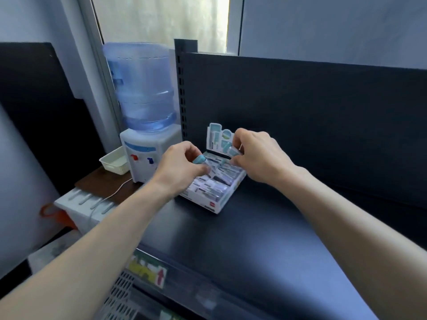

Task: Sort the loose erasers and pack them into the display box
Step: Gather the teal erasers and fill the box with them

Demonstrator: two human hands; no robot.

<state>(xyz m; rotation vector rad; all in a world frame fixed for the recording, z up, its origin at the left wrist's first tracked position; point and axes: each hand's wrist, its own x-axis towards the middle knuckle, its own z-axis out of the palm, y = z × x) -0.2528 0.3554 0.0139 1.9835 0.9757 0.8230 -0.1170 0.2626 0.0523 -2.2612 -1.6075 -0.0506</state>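
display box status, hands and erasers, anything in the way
Left hand pinching a light blue capped eraser, right hand gripping wrapped erasers. White and teal cardboard display box open on black shelf, mostly packed. Nothing blocking.

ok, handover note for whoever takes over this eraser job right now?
Left hand: closed on a teal-capped eraser, over the left side of the display box.
Right hand: fingers pinching a small wrapped eraser over the back of the box, near its upright header card.
Box sits on the black shelf, open, close to the back panel.
Done: rows of wrapped erasers already fill most of the box.
Left: set down the two erasers in hand; the pieces at the back look jumbled and may need straightening. No loose erasers are visible on the shelf.
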